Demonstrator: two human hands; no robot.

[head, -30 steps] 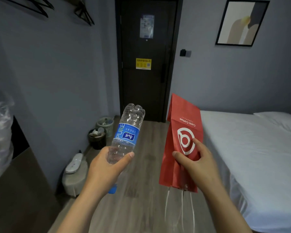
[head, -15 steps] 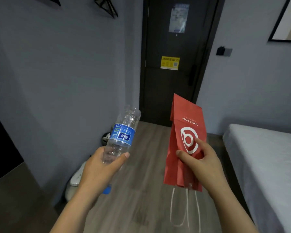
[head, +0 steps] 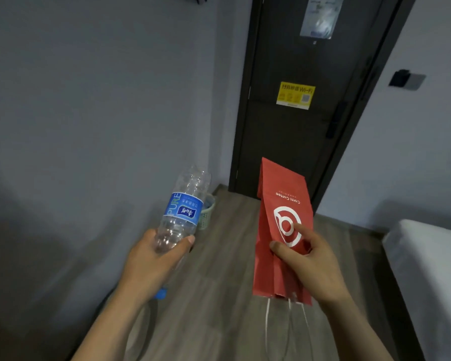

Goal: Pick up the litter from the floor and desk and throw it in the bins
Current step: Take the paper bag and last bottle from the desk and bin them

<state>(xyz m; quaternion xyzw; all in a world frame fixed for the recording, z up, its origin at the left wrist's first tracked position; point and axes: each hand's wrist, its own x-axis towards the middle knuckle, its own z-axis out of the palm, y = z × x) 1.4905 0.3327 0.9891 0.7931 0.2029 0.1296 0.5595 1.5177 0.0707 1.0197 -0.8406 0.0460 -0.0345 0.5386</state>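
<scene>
Left hand (head: 151,261) grips clear bottle (head: 184,207), cap downward; right hand (head: 310,264) pinches red paper bag (head: 281,230); both carried above floor (head: 219,269). Green bin (head: 208,213) sits at floor's wall edge near door (head: 292,139). Advise approaching close, releasing over opening.

Our left hand (head: 154,259), lower centre-left, wraps fingers and thumb round a plastic bottle (head: 182,212) while the bare forearm rises from the bottom edge. Our right hand (head: 315,267), right of centre, pinches a red paper bag (head: 284,188) — thumb and index finger lie on its face.
</scene>
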